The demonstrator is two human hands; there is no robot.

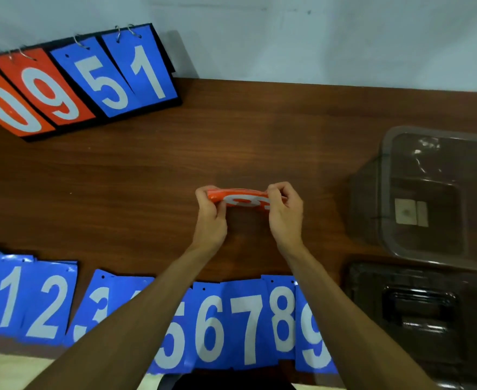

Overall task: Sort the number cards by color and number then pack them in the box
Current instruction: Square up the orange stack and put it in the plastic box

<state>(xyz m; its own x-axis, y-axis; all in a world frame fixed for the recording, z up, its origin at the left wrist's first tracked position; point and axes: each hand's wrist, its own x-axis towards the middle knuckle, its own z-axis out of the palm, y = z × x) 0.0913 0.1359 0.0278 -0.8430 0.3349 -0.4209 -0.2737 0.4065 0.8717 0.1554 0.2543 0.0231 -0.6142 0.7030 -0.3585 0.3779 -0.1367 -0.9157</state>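
Head view: orange stack (240,199) pinched at both ends

Left hand (210,218) and right hand (285,215) each pinch one end, over the table (147,178). Blue cards (212,327) lie in a row nearer the person than the grip; the box (400,192) stands to its right.

The orange stack (243,199), pinched between the left hand (210,218) and the right hand (285,213), shows a white digit on top, seen too flat to read surely. Beyond the grip, far to its left, a flip scoreboard (172,101) shows 0 and 9 on orange flaps (49,91), then 5 and 1 on blue flaps (144,68). Nearer than the grip, a row of blue cards (250,325) reads 1, 2, 3, 5, 6, 7, 8, 9; the left forearm (136,319) hides one card. Right of the grip, the pale label (410,212) in the clear box (387,153) is unreadable.
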